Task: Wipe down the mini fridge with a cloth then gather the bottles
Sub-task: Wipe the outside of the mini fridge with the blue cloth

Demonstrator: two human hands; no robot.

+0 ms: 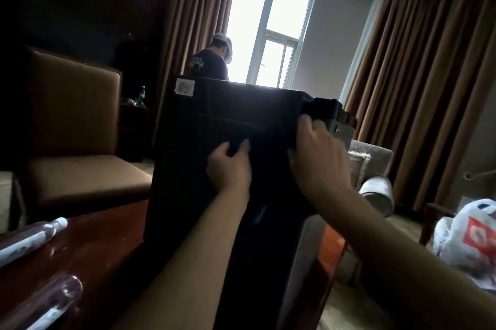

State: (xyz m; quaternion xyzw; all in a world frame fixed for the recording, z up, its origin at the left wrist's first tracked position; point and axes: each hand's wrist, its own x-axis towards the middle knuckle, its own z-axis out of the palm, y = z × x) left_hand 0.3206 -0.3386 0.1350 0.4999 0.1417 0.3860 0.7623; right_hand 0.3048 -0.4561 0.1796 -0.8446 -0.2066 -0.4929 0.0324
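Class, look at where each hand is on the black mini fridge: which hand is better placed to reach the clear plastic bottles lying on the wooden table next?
Probably the left hand. It is nearer the clear plastic bottles, which lie at the left. The right hand grips the black mini fridge at its far right edge.

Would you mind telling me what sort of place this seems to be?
Probably a hotel room: full-length brown curtains frame a window, an upholstered chair stands by a wooden table, and a black mini fridge sits on it.

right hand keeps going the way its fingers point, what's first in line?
The right hand already touches the mini fridge; just beyond its fingertips sits the black block at the fridge's top corner. Depth there is unclear.
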